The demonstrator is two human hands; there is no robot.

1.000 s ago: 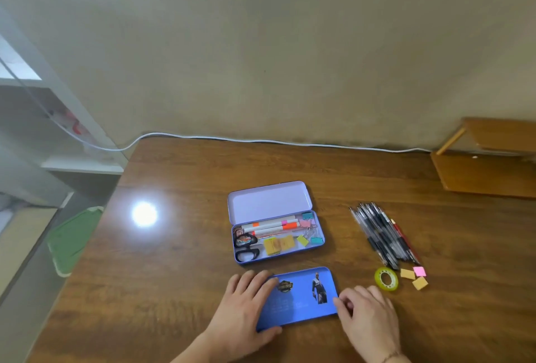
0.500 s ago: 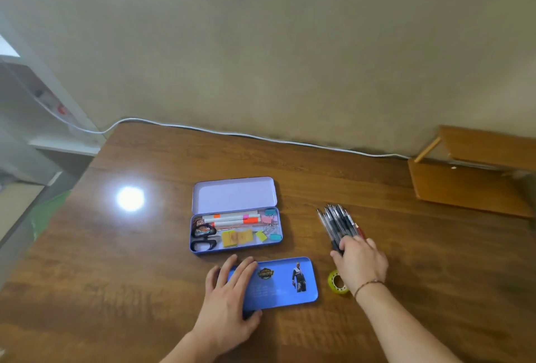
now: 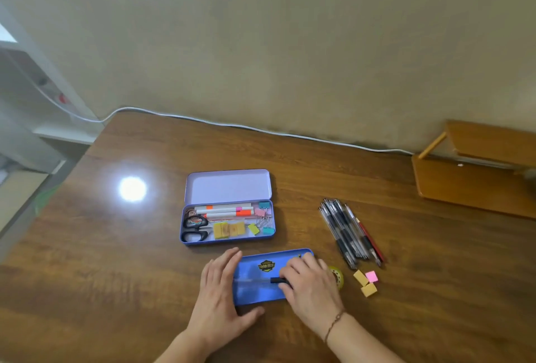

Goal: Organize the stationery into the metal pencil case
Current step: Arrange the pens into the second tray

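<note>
A closed blue metal pencil case [image 3: 261, 278] lies near the table's front edge. My left hand [image 3: 220, 299] rests flat on its left end with straight fingers. My right hand [image 3: 310, 284] is over its right half and pinches a clear pen with a black grip [image 3: 275, 280], laid across the lid. Behind stands an open lilac metal case [image 3: 229, 185] holding markers, black scissors [image 3: 194, 228], yellow erasers and coloured binder clips. A bundle of pens and pencils [image 3: 348, 232] lies to the right.
A yellow-green tape roll [image 3: 338, 275] sits partly hidden behind my right hand. Three small yellow and pink erasers [image 3: 366, 282] lie beside it. A wooden stand [image 3: 475, 171] occupies the back right corner. A white cable [image 3: 261, 129] runs along the wall. The table's left edge drops off.
My right hand left the pen bundle and came back over the blue case, now holding one pen. My left hand stayed on the case's left end.
</note>
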